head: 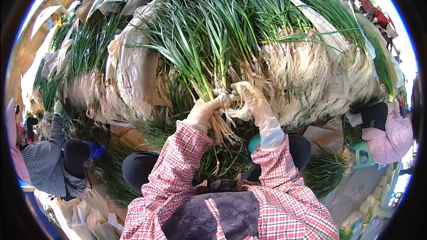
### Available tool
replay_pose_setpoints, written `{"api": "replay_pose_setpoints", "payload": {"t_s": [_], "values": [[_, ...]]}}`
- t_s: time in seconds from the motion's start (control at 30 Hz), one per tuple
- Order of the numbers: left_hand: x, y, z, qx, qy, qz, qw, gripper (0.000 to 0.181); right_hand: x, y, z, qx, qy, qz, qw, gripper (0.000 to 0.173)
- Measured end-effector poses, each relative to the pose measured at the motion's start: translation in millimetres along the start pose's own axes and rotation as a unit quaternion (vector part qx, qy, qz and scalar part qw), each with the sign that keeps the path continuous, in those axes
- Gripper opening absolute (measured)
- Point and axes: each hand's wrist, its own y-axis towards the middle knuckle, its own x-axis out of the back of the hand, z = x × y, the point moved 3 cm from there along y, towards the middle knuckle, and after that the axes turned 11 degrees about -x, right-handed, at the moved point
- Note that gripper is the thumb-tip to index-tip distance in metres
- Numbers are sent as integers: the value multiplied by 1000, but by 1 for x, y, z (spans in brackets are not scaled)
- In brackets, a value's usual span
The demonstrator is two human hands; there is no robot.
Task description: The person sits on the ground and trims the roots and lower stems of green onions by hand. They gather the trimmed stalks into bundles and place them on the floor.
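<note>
My left hand [203,111], in a pale glove, is closed around a small bunch of green garlic plants [193,70]. Their long leaves fan out away from me, and their stringy roots [223,130] hang below the fist. Close against it on the right, my gloved right hand [255,101] has its fingers curled at the base of one garlic stem [223,73]. Pale roots [241,111] trail beneath those fingers. Just beyond both hands lies a large heap of green garlic [233,23], with pinkish bulbs and roots towards me; the fingers partly hide the held bulbs.
Woven sacks [143,70] partly cover the heap. A person in a checked jacket [46,170] works at left, another in a pink checked top [388,136] at right beside a green plastic stool [363,156]. Loose leaves [116,173] and a bundle of green garlic [325,173] lie on the ground.
</note>
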Motion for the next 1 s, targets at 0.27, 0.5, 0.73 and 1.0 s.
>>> {"api": "replay_pose_setpoints", "payload": {"t_s": [0.27, 0.5, 0.73, 1.0], "values": [[19, -16, 10, 57, -253, 41, 965, 28, -29, 75, -61, -81, 373, 317, 868, 46], [18, -31, 3, 75, -310, -10, 948, 18, -62, 72, -40, -76, 467, 362, 803, 61], [24, -37, 1, 56, -331, 26, 941, 25, -69, 70, -43, -51, 424, 289, 857, 44], [28, -30, -9, -10, 30, -52, 998, 21, -46, 65, -31, 83, -85, -80, 990, 27]]}}
